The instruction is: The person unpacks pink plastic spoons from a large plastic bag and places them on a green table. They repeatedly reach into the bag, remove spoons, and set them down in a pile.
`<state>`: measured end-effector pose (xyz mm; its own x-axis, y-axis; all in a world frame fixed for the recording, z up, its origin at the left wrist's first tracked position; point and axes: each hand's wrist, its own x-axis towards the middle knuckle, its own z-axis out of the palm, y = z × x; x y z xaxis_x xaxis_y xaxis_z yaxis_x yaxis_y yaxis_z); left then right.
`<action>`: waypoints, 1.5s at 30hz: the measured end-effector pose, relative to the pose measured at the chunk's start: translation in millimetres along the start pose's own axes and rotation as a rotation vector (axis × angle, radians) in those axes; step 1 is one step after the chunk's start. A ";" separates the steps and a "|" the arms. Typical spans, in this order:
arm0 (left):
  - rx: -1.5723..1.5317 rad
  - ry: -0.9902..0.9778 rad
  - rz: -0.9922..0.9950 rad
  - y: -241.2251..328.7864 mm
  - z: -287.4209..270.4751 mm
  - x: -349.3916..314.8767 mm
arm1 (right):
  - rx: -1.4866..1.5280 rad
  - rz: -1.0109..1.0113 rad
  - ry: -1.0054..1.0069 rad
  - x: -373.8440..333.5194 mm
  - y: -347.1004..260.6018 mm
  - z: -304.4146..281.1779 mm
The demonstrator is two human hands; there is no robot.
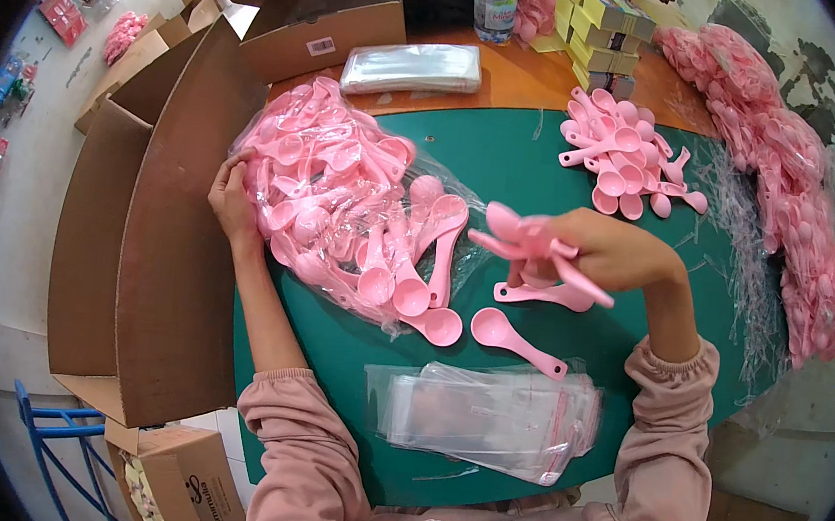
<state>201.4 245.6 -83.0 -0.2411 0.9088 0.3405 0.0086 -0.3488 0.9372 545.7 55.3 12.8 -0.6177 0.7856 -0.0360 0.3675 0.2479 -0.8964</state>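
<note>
A large clear plastic bag of pink measuring spoons [331, 172] lies on the green tabletop, spoons spilling from its right-hand opening. My left hand [234, 205] grips the bag's left edge, its fingertips partly hidden. Over the middle of the table, my right hand [619, 252] is closed round several pink spoons [513, 232], slightly blurred. Beneath it lies one loose pink spoon [545, 295], and another spoon [496, 328] rests just nearer to me. Close to my body is a stack of flat clear plastic pouches [483, 418].
A loose pile of pink spoons [629, 150] sits at the far right. Long bags of pink spoons [786, 196] line the right edge. Tall cardboard boxes [180, 218] wall the left side. Clear film [411, 67], a bottle [495, 7] and stacked yellow-edged card bundles [605, 37] stand behind.
</note>
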 end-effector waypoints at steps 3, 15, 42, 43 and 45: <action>-0.022 -0.001 -0.005 -3.5 0.0 2.2 | -0.744 0.140 0.139 -4.8 -25.7 23.7; -0.022 -0.002 -0.004 2.3 0.9 -1.0 | -0.074 0.042 0.187 11.0 -0.2 19.9; 0.014 0.005 -0.008 2.5 0.8 -0.7 | 0.920 0.012 0.405 12.6 24.8 -1.9; 0.007 0.009 -0.015 2.3 0.2 -0.4 | 0.947 0.015 0.411 9.3 29.2 -9.4; -0.008 0.009 -0.020 -0.4 -1.2 -0.6 | 0.921 0.025 0.524 0.1 32.4 -27.6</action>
<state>200.4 244.9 -83.6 -0.2494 0.9136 0.3213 -0.0036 -0.3327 0.9430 576.7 79.1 -4.0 -0.1598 0.9853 -0.0605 -0.4287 -0.1245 -0.8948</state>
